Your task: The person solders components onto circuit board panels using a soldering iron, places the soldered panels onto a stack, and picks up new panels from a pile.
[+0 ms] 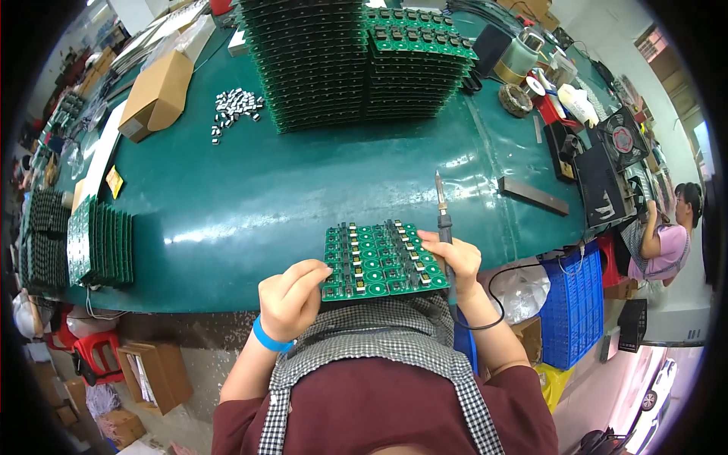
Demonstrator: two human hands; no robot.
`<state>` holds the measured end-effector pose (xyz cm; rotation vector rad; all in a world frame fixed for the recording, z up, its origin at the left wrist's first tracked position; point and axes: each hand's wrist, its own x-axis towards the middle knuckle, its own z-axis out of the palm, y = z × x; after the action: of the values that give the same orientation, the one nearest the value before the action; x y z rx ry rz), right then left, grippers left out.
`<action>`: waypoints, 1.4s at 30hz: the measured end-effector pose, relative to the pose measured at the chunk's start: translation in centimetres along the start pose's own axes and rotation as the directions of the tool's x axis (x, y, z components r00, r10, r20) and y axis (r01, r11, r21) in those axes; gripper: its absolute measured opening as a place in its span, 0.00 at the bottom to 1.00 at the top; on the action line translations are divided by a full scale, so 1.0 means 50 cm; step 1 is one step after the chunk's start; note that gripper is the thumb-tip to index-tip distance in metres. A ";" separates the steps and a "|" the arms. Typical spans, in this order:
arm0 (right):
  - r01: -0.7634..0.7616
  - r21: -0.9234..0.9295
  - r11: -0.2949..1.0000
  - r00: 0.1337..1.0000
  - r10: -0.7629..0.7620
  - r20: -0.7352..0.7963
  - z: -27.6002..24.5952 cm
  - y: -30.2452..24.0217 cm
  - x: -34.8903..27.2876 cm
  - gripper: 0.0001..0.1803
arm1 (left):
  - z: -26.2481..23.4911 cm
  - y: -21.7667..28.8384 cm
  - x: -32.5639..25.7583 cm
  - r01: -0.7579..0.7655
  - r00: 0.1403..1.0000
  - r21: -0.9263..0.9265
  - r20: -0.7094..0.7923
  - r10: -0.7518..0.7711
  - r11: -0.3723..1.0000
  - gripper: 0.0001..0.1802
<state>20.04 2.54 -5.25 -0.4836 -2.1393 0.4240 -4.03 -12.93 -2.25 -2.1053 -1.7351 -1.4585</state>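
A green circuit board panel (385, 260) with rows of small components is tilted over the table's near edge, close to my apron. My left hand (290, 298), with a blue band at the wrist, pinches its left edge. On the opposite edge, my right hand (459, 262) grips the board between thumb and fingers. That same hand also holds a soldering iron (445, 221), its tip pointing up and away from the board. The iron's cable loops past my right forearm. Fingers under the board are hidden.
Tall stacks of green boards (311, 68) stand at the far middle, more boards (102, 243) at the left. Small white components (236, 108) lie beside an open cardboard box (158, 95). A dark bar (533, 196), solder spool (535, 86) and fan (623, 138) are rightward. Another person (662, 246) works there.
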 end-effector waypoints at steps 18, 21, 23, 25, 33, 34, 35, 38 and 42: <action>-0.085 0.042 0.995 0.994 0.088 -0.061 0.018 0.023 -0.025 0.13 | 0.018 0.010 0.009 -0.051 0.997 0.062 -0.063 0.055 0.997 0.19; -0.082 0.055 0.995 0.994 0.085 -0.066 0.019 0.020 -0.020 0.13 | 0.018 0.009 0.008 -0.033 0.997 0.041 -0.064 0.035 0.999 0.18; -0.082 0.053 0.995 0.994 0.085 -0.064 0.019 0.017 -0.017 0.12 | 0.019 0.008 0.007 -0.030 0.997 0.039 -0.070 0.032 0.999 0.18; -0.082 0.047 0.996 0.994 0.085 -0.063 0.018 0.015 -0.015 0.12 | 0.021 0.009 0.009 -0.028 0.997 0.034 -0.077 0.031 0.999 0.18; -0.034 -0.051 0.998 0.999 0.032 -0.035 0.019 0.005 -0.011 0.13 | 0.012 0.011 0.004 0.082 0.995 0.020 -0.050 -0.081 0.996 0.21; -0.014 -0.050 0.999 0.999 0.013 -0.032 0.025 0.006 -0.009 0.13 | 0.009 0.010 -0.002 0.117 0.992 0.023 -0.046 -0.116 0.993 0.22; -0.027 -0.069 0.997 0.999 0.024 -0.039 0.022 0.007 -0.006 0.13 | 0.014 0.012 -0.001 0.106 0.994 0.005 -0.036 -0.106 0.994 0.22; 0.002 -0.019 1.000 0.996 -0.003 -0.087 0.018 0.000 -0.001 0.13 | 0.014 0.016 -0.002 0.166 0.985 -0.008 -0.040 -0.167 0.986 0.23; 0.002 -0.053 0.999 0.998 -0.005 -0.062 0.017 0.003 -0.003 0.13 | 0.027 0.002 -0.009 0.099 0.992 0.039 -0.081 -0.096 0.994 0.25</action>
<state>19.42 2.48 -5.88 -0.5167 -2.0955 0.3468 -3.10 -12.55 -3.27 -1.9399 -1.8464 -1.4926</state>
